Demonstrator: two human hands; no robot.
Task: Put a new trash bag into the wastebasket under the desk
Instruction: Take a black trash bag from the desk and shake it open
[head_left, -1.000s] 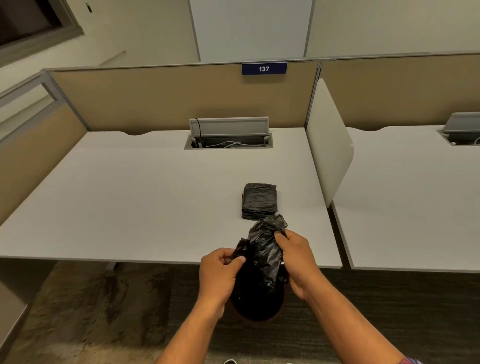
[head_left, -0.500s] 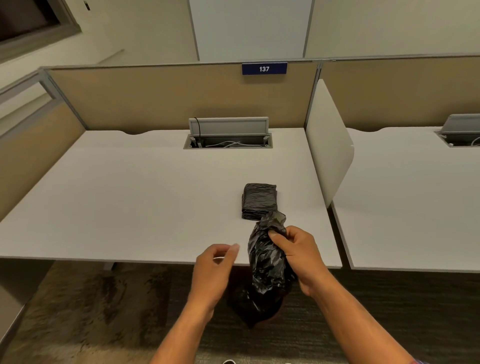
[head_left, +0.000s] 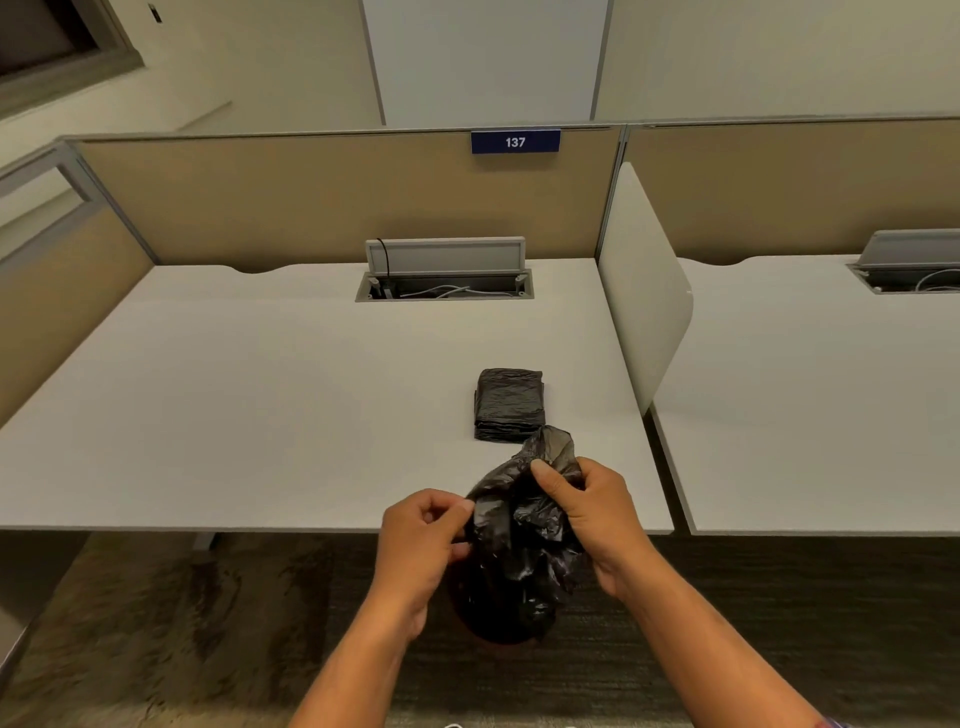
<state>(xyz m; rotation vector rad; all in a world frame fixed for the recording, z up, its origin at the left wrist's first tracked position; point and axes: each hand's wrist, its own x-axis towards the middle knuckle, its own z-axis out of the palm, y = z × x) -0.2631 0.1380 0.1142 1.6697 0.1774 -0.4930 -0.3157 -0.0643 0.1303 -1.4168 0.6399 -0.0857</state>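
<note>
1. Right hand: closed on the upper part of the trash bag, thumb pressed over a gathered fold near the top, fingers wrapped behind the film.
2. Left hand: thumb and fingertips pinched on the bag's left edge, at roughly mid-height of the bundle.
3. Bag position: held in the air between both hands, just in front of the near edge of the desk and above the carpeted floor. A dark rounded shape directly below the bag is probably the wastebasket; its rim cannot be made out with certainty.
4. Bag condition: thin, glossy black film, heavily crumpled and bunched, with a loose tuft standing above the right thumb. No open mouth is visible.
5. Step in hand, as judged: separating the layers to find and open the mouth. Insertion is not yet done.
6. Next move calls for: rubbing the two layers apart at the pinch, spreading the hands to widen the opening, then lowering the bag.
7. Surroundings: a folded stack of spare bags lies on the desk just beyond the hands.
</note>
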